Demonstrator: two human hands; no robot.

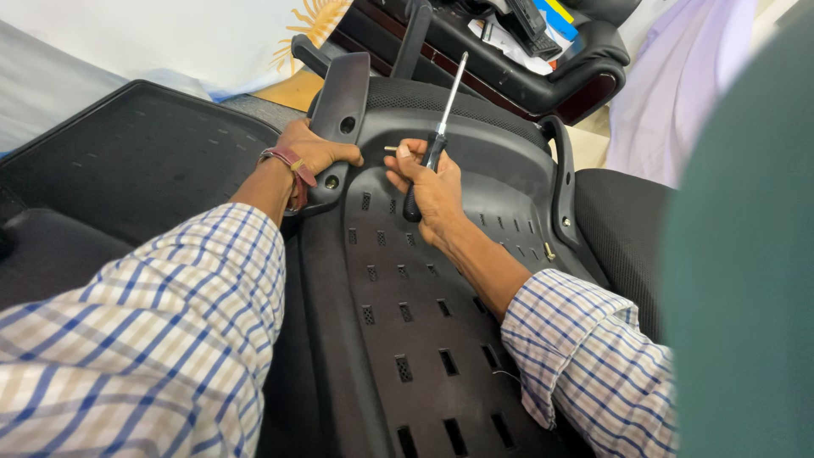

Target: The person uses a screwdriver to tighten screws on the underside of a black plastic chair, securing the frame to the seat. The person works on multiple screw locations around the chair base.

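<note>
A black plastic chair shell [424, 339] with rows of small slots lies upside down in front of me. My left hand [312, 153] grips the black armrest bracket [341, 97] at the shell's upper left edge, next to a bolt hole. My right hand [428, 188] holds a screwdriver [441, 127] with a black handle, its steel shaft pointing up and away. Between the thumb and forefinger of that same hand is a small screw [391, 149], held near the bracket. A red band sits on my left wrist [288, 161].
A black mesh chair back [127, 153] lies to the left. A dark fabric seat cushion [623, 220] sits at the right. Behind the shell stands a black leather armchair [551, 76] with papers on it. A blurred green object [746, 254] fills the right edge.
</note>
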